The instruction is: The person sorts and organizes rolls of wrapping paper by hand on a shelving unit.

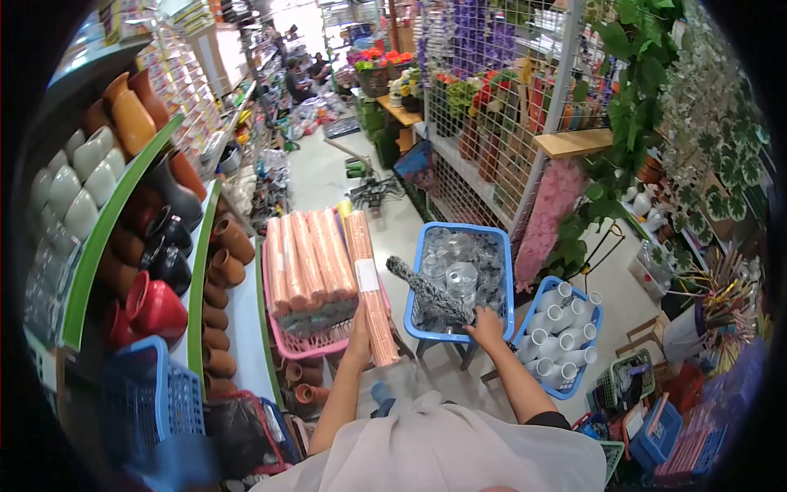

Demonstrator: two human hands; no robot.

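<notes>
Shop aisle, seen from above the person's shoulders. Their left hand is wrapped around the lower end of a long orange wrapped roll, fingers closed on it. The roll stands nearly upright in view, long axis running up and away from the hand, tilted a bit. It sits just beside the right edge of the pink basket, which is packed with matching orange rolls lying the same way.

The right hand is closed on the near end of a dark grey glittery roll. That one runs diagonally up and to the left from the fingers, over the blue basket of clear glass jars. Its far tip points toward the held orange roll, so the two rolls come close while the hands stay apart.

Another blue basket of white cups sits right of the right hand. Clay pots line the shelf on the left.
</notes>
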